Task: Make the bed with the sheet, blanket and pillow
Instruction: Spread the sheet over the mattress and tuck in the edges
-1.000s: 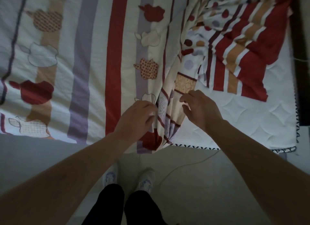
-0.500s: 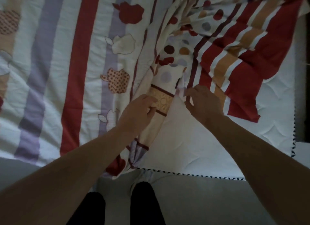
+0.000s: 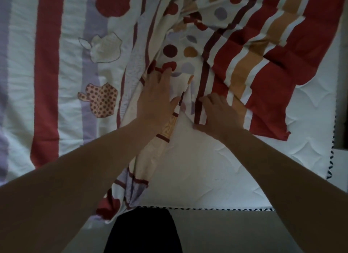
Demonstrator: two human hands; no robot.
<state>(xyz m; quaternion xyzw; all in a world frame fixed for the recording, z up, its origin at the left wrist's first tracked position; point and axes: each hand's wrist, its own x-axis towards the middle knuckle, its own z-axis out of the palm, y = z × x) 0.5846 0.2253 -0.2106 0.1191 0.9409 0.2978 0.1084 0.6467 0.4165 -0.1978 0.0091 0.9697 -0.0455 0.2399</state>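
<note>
The step in hand looks like spreading the sheet point(image 3: 244, 51) over the mattress point(image 3: 197, 168); it is only partly done, since the right-hand part of the mattress and its near edge lie bare, and neither blanket nor pillow can be told apart here with any certainty (the flat striped cloth on the left may be the same sheet or another layer; I cannot say which).

The left hand point(image 3: 156, 100) lies flat on the bunched cloth, fingers spread wide and pressing a dotted fold, holding nothing that shows; the right hand point(image 3: 218, 113) is curled, its fingers closed on a pinch of the striped edge just beside the left thumb; the two hands are near each other but apart.

The next move, as I judge it, calls for lifting that gathered edge and drawing it out toward the right and near corner, so the folds open; the left hand would need to let go or slide, else it pins the cloth.

The sheet itself is thin and soft, cream with red, tan and lilac stripes, dots and apple shapes; it is heaped in creases at the middle and upper right, with one tail hanging off the near edge.
</note>
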